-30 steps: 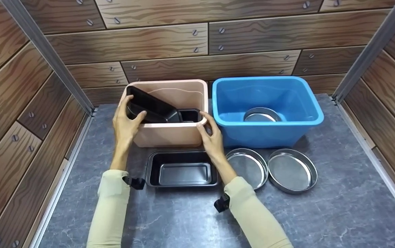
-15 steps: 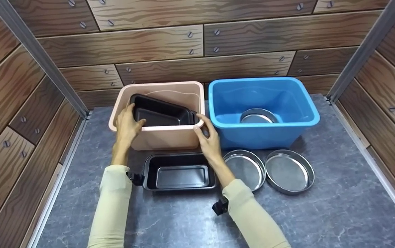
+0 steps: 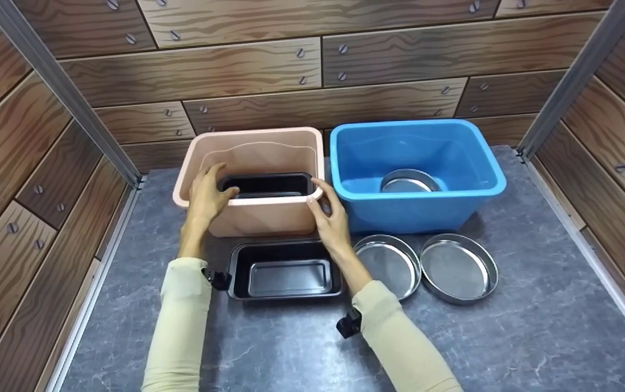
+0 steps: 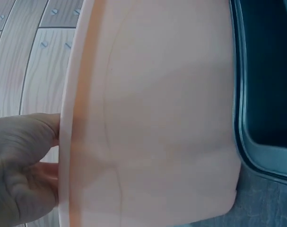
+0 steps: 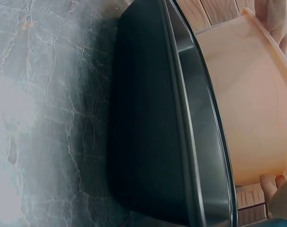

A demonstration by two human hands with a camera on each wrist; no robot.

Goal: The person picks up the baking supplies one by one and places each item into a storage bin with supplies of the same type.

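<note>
On the desk [image 3: 552, 332], pink bin [image 3: 258, 219] is standing left of blue bin [image 3: 405, 215]. Inside pink bin, the black pan [image 3: 271, 185] is lying long axis left-right, between left hand [image 3: 203, 197] and right hand [image 3: 334, 222]. Left is hanging nearer — over the pan's end, thumb and fingers wide; contact, cannot tell. Right is pinching pink's front-right rim. Counting: two bins; two black pans showing, the second pan [image 3: 290, 277] lying in front; three round tins [image 3: 459, 269] — two outside, inner tin [image 3: 409, 185] sitting in blue.

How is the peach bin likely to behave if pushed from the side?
The smooth, plastic-looking peach bin would probably slide and flex a little at its walls. Its sides taper toward the base, so a high push might tip it, though the black pan inside likely adds some steadying weight.
</note>
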